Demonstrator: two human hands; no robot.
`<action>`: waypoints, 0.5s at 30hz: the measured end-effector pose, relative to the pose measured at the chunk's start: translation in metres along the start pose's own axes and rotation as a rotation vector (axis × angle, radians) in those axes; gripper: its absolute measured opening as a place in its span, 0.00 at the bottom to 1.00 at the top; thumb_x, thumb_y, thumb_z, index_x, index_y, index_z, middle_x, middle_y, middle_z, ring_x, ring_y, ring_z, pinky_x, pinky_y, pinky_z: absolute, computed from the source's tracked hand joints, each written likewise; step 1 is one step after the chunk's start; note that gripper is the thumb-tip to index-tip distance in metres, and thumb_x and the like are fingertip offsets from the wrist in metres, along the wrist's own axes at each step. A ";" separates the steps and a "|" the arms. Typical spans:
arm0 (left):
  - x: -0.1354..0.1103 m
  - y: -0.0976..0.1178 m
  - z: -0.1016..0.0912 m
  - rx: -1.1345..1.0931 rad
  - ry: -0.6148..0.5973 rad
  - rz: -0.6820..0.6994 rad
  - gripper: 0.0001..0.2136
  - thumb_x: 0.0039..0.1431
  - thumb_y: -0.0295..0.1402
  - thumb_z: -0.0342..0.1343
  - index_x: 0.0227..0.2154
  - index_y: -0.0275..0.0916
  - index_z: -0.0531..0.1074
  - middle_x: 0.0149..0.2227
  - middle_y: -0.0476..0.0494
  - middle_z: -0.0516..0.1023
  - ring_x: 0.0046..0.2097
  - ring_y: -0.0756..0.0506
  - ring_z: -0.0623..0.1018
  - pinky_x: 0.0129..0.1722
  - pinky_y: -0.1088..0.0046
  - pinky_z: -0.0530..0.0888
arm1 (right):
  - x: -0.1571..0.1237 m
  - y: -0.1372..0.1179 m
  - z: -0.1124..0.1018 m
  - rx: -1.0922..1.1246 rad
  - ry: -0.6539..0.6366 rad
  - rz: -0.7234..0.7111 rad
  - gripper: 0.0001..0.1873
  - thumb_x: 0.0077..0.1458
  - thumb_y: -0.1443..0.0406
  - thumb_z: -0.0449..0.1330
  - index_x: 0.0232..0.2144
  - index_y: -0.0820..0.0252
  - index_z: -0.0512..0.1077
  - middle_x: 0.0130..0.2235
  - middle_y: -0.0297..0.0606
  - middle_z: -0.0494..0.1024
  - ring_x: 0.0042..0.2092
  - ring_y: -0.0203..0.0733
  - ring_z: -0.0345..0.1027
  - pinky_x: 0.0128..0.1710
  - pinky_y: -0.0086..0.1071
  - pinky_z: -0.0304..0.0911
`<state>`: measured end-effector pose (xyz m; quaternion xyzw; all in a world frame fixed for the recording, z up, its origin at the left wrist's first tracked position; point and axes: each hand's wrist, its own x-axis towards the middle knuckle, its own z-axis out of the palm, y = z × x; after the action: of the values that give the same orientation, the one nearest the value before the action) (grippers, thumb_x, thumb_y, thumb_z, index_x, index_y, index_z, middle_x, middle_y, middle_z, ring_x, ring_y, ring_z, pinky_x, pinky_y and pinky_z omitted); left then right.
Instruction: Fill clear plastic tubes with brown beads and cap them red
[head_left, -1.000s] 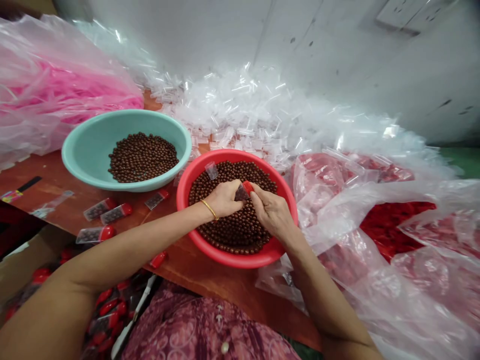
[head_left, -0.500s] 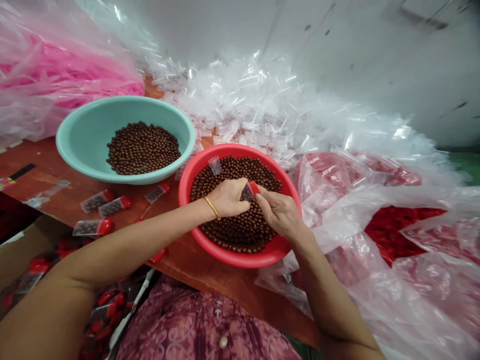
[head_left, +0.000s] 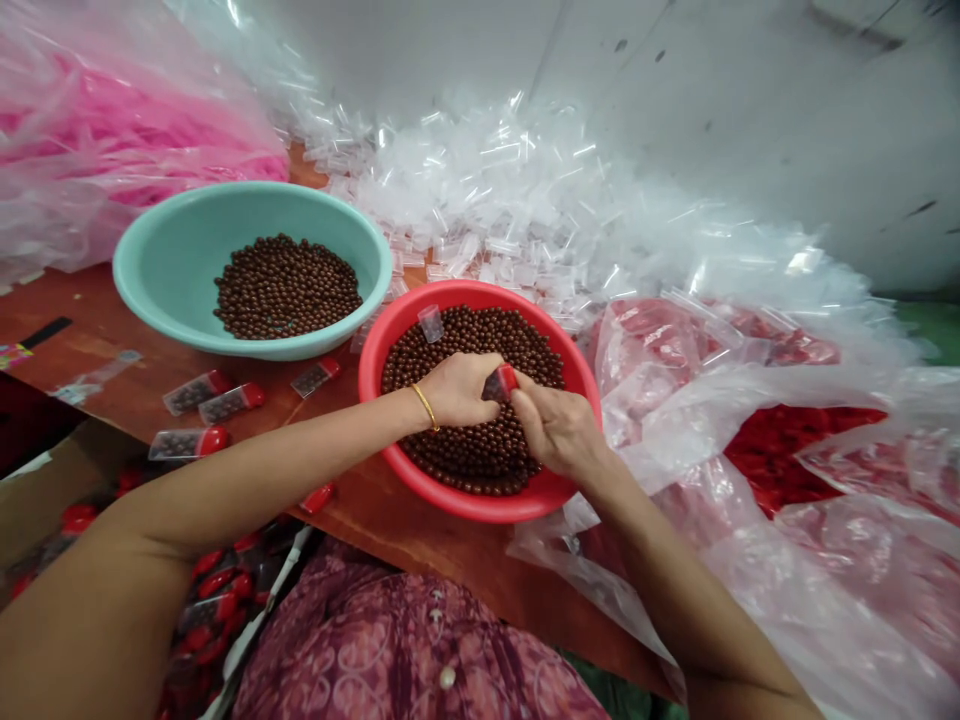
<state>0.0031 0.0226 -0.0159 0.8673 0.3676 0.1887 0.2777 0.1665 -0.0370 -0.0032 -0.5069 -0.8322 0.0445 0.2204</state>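
My left hand (head_left: pixel 456 390), with a gold bangle at the wrist, is closed around a small clear tube of brown beads (head_left: pixel 495 386) over the red bowl (head_left: pixel 457 500). My right hand (head_left: pixel 555 430) pinches the tube's red cap (head_left: pixel 508 378) from the right. Both hands hover just above the heap of brown beads (head_left: pixel 465 450) in the red bowl. An empty clear tube (head_left: pixel 430 323) lies on the beads at the bowl's far side.
A teal bowl (head_left: pixel 172 290) of brown beads stands at the left. Filled red-capped tubes (head_left: pixel 214 402) lie on the wooden table (head_left: pixel 420 560) before it. Heaps of clear tubes (head_left: pixel 510 200) lie behind, a bag of red caps (head_left: pixel 795 450) at right, pink plastic (head_left: pixel 112 130) far left.
Both hands stayed together over the red bowl, with the right hand's fingers now closed on the red cap at the tube's end. The view shifted slightly.
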 end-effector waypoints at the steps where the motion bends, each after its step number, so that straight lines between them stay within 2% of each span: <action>1: 0.001 0.002 -0.001 -0.016 0.031 -0.007 0.06 0.45 0.30 0.54 0.28 0.38 0.67 0.26 0.48 0.73 0.29 0.47 0.74 0.30 0.73 0.68 | 0.001 -0.001 0.000 0.097 0.076 0.069 0.24 0.63 0.56 0.42 0.44 0.60 0.74 0.26 0.39 0.76 0.26 0.39 0.68 0.27 0.31 0.61; 3: 0.002 0.005 -0.001 -0.027 0.053 -0.023 0.06 0.45 0.31 0.55 0.28 0.38 0.67 0.25 0.48 0.73 0.29 0.47 0.74 0.30 0.73 0.68 | 0.006 0.000 0.001 0.298 0.219 0.218 0.26 0.62 0.51 0.41 0.37 0.56 0.76 0.23 0.36 0.73 0.25 0.38 0.67 0.27 0.32 0.61; 6: 0.001 0.009 0.000 0.027 -0.025 -0.010 0.07 0.45 0.32 0.55 0.29 0.38 0.68 0.26 0.47 0.74 0.30 0.45 0.75 0.30 0.73 0.69 | 0.020 0.003 0.012 0.620 0.327 0.433 0.33 0.59 0.45 0.38 0.33 0.57 0.76 0.20 0.34 0.69 0.23 0.36 0.64 0.26 0.31 0.62; 8: -0.001 0.010 0.002 0.095 -0.082 0.003 0.09 0.46 0.34 0.55 0.31 0.38 0.69 0.29 0.45 0.76 0.32 0.43 0.77 0.31 0.71 0.70 | 0.032 0.004 0.023 0.802 0.309 0.522 0.36 0.58 0.42 0.36 0.39 0.58 0.75 0.26 0.36 0.72 0.28 0.37 0.67 0.30 0.31 0.65; 10: -0.002 0.011 0.003 0.158 -0.117 0.008 0.10 0.47 0.34 0.55 0.34 0.37 0.70 0.31 0.43 0.77 0.34 0.41 0.78 0.33 0.69 0.72 | 0.040 0.005 0.033 0.888 0.247 0.578 0.38 0.57 0.41 0.35 0.47 0.57 0.71 0.34 0.38 0.74 0.36 0.38 0.70 0.39 0.32 0.67; 13: -0.004 0.011 0.004 0.202 -0.145 0.023 0.12 0.49 0.34 0.54 0.38 0.35 0.70 0.34 0.39 0.78 0.37 0.39 0.78 0.36 0.66 0.73 | 0.043 0.003 0.040 0.911 0.132 0.629 0.38 0.56 0.41 0.35 0.56 0.55 0.63 0.43 0.38 0.75 0.46 0.39 0.69 0.53 0.35 0.62; 15: -0.006 0.010 0.004 0.224 -0.149 0.028 0.14 0.49 0.33 0.54 0.40 0.34 0.69 0.35 0.37 0.78 0.39 0.38 0.78 0.37 0.65 0.73 | 0.041 -0.001 0.039 0.912 0.066 0.622 0.38 0.56 0.41 0.36 0.59 0.54 0.60 0.48 0.38 0.73 0.50 0.39 0.67 0.57 0.37 0.57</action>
<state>0.0070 0.0107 -0.0137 0.9095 0.3526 0.0855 0.2031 0.1335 0.0039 -0.0250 -0.5833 -0.5321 0.4474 0.4201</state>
